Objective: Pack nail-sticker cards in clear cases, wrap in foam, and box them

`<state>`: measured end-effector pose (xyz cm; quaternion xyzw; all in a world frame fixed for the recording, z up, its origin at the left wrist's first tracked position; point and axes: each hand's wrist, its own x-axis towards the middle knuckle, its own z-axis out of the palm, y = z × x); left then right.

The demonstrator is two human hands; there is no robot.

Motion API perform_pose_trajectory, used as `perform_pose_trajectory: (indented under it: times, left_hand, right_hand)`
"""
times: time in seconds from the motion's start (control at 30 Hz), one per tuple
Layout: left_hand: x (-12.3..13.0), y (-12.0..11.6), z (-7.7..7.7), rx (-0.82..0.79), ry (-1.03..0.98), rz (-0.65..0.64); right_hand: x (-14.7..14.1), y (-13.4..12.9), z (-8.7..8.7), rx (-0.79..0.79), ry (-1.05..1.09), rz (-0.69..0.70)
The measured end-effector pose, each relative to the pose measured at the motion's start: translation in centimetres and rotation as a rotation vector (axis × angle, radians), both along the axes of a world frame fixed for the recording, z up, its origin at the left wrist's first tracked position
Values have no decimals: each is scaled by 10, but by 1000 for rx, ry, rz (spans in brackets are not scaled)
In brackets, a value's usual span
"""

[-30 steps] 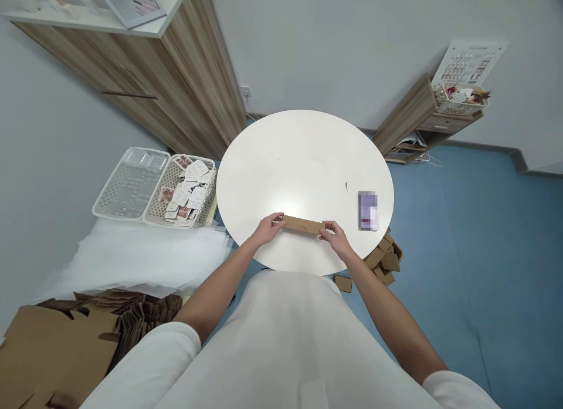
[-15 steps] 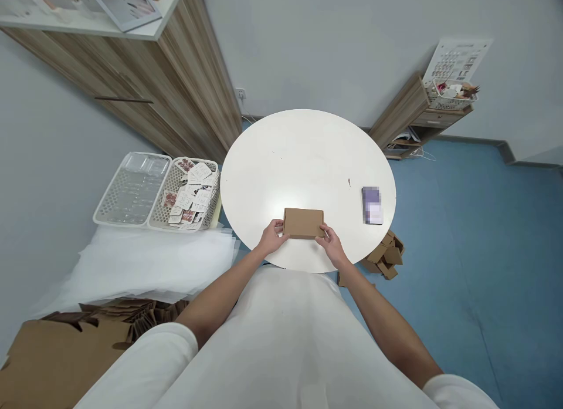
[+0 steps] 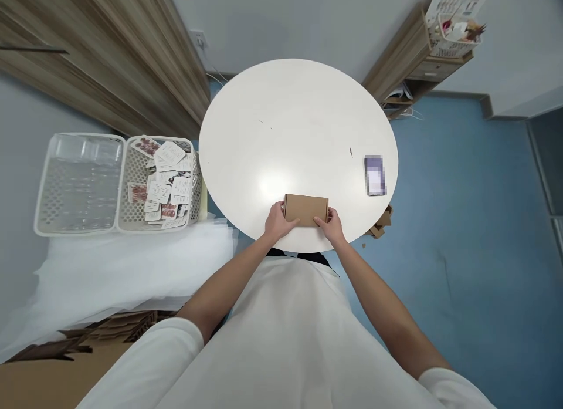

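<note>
A small brown cardboard box (image 3: 306,210), its lid closed, is at the near side of the white round table (image 3: 299,115). My left hand (image 3: 278,222) grips its left end, thumb along the near edge and fingers round the side. On the right end, my right hand (image 3: 331,226) holds it the same way, the thumb on the front face. The fingertips behind the box are partly hidden. Whether the box rests on the tabletop or is slightly raised, I cannot tell.
A blurred purple-and-white item (image 3: 375,175) lies at the table's right. To the left stand a basket of printed cards (image 3: 123,212) and a basket of clear plastic packs (image 3: 41,212), with white sheets (image 3: 141,262) below. Cardboard pieces (image 3: 382,222) lie on the floor at right.
My view has shifted closer over the table. Both thumbs have moved inward onto the near side of the box, which stays between my hands.
</note>
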<state>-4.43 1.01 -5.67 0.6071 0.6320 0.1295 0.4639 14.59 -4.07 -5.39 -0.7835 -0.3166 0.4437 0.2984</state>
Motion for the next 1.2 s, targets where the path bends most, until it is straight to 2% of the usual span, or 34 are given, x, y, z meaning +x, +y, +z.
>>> perform_pose_trajectory:
  times: [0.13, 0.33, 0.53, 0.63, 0.73, 0.8, 0.87, 1.0, 1.1, 1.2]
  left_hand:
    - [4, -1, 3, -22, -34, -11]
    - [7, 2, 4, -12, -76, -12]
    - [16, 11, 7, -57, 17, 31]
    - [24, 7, 12, -70, 31, 65]
    - [45, -5, 22, -116, 3, 54]
    - [71, -16, 30, -152, 24, 19]
    - [107, -26, 39, -158, -5, -66]
    - [199, -44, 48, -180, -134, -257]
    - [271, -53, 42, -237, -212, -353]
    - [335, -58, 27, -254, -224, -415]
  right_hand:
    - [-4, -2, -3, -8, -17, -12]
    - [2, 5, 0, 2, -106, 109]
    - [14, 14, -7, 7, -29, 222]
    - [26, 10, -5, 9, -4, 271]
    - [54, -9, 5, 13, -17, 310]
    - [85, -29, 13, 16, -57, 296]
    - [125, -53, 20, 27, -85, 248]
    - [213, -100, 23, 58, -95, 108]
    - [270, -129, 17, 85, -42, -61]
    - [312, -145, 10, 123, 3, -244]
